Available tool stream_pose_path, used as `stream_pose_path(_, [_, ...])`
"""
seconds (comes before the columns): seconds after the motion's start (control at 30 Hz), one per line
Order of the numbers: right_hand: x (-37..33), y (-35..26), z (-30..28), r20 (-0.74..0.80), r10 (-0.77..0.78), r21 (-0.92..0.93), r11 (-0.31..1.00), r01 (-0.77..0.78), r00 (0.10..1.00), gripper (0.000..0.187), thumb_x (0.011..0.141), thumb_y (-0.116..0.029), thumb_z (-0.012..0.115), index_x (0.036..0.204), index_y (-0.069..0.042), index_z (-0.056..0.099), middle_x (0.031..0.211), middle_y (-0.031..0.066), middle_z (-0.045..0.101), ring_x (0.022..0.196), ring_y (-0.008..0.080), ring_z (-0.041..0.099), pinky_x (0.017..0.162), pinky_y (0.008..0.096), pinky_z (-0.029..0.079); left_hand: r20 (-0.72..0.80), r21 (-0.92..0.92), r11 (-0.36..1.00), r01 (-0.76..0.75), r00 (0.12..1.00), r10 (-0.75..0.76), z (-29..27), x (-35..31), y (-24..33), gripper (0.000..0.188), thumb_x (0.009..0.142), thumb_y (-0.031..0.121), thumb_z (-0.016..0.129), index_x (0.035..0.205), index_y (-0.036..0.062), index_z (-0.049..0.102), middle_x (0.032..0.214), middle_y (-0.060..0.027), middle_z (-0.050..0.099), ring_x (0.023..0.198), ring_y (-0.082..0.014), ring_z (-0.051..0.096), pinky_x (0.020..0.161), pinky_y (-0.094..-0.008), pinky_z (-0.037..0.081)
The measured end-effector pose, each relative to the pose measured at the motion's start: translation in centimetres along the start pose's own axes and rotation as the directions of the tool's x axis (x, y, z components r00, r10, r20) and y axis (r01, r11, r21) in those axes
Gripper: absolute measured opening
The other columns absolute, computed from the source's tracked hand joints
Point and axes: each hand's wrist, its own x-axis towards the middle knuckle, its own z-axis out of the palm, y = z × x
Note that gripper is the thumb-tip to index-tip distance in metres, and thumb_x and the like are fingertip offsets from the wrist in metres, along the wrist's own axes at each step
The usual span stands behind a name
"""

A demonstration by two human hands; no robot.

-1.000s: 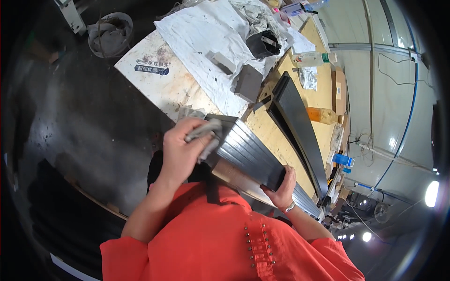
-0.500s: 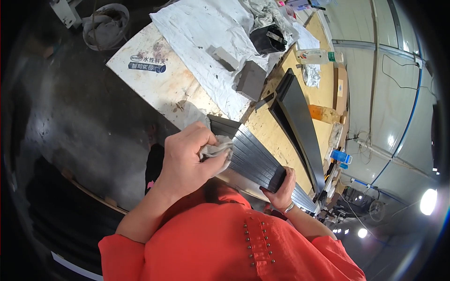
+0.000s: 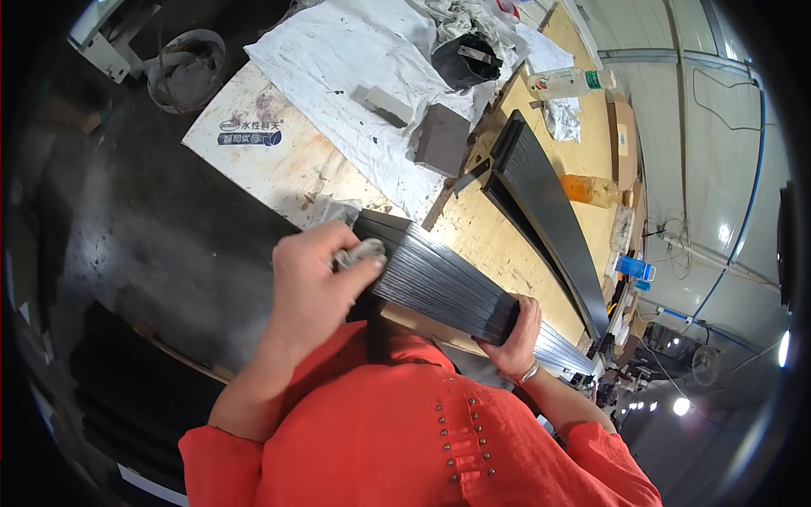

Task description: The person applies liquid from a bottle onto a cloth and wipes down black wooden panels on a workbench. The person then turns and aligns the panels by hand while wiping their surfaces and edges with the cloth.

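A bunched grey-white rag [image 3: 361, 251] is pinched in my left hand [image 3: 308, 275], just off the near left end of a stack of long black strips [image 3: 443, 275]. The strips lie side by side along the table's near edge, their ridged tops shining. Toward the stack's right part, my right hand [image 3: 517, 334] wraps round its near side at a dark section, thumb underneath and fingers over the far edge. Some of the palm is hidden. Crumpled pale cloth [image 3: 334, 209] lies beside the stack's left end.
More black boards [image 3: 549, 220] lie on the wooden table [image 3: 473, 224] beyond the stack. A grey block [image 3: 443, 139], a smaller block [image 3: 387, 106] and a black container [image 3: 465, 61] sit on a white sheet [image 3: 338, 51]. Bottles [image 3: 591, 191] stand farther right; a bucket [image 3: 186, 72] is on the floor.
My left hand with the rag has shifted left and slightly down, off the strips' tops toward their end. The right hand keeps its grip; the whole view has shifted slightly.
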Motion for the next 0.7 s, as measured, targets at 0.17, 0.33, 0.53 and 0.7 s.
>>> stream_pose_path(0.17, [0.1,-0.1,-0.2,0.007,-0.01,0.0,1.0,0.01,1.0,0.092,0.052,-0.021,0.09,0.131,-0.003,0.045,0.115,0.0186,0.053,0.103,0.0379,0.052,0.092,0.0481,0.039,0.147,-0.195,0.973,0.126,0.984,-0.098,-0.9,0.7,-0.5,0.019,0.083,0.006,0.082,0.086,-0.0017,0.066,0.069,0.0002,0.062,0.06,-0.0066,0.052,0.055,-0.0268,0.043])
stream_pose_path(0.33, [0.3,-0.4,-0.4,-0.005,-0.02,-0.014,1.0,0.02,1.0,0.09,0.054,-0.023,0.09,0.13,-0.002,0.046,0.115,0.0192,0.054,0.103,0.0386,0.053,0.092,0.0483,0.039,0.143,-0.028,0.999,0.038,0.989,-0.033,-0.8,0.4,-0.1,0.019,0.082,0.007,0.083,0.09,-0.0022,0.069,0.071,-0.0003,0.063,0.063,-0.0054,0.055,0.056,-0.024,0.046])
stream_pose_path(0.53, [0.2,-0.2,-0.2,-0.013,-0.033,-0.006,0.999,0.033,0.999,0.09,0.053,-0.023,0.089,0.129,-0.001,0.046,0.115,0.0194,0.055,0.102,0.0387,0.053,0.092,0.0484,0.04,0.034,-0.411,0.905,0.105,0.994,-0.1,-1.3,2.0,0.1,0.017,0.088,0.001,0.075,0.102,-0.0042,0.067,0.074,-0.0037,0.064,0.054,-0.0068,0.06,0.044,-0.0235,0.048])
stream_pose_path(0.7, [0.2,-0.2,-0.2,-0.021,-0.027,0.005,1.0,0.028,0.999,0.09,0.052,-0.022,0.089,0.129,-0.001,0.047,0.114,0.0193,0.055,0.103,0.039,0.053,0.092,0.0482,0.04,0.066,-0.105,0.961,-0.255,0.963,0.263,1.8,1.8,-0.2,0.04,0.083,0.008,0.081,0.118,-0.0022,0.065,0.096,-0.0006,0.065,0.092,-0.0133,0.061,0.086,-0.0271,0.049])
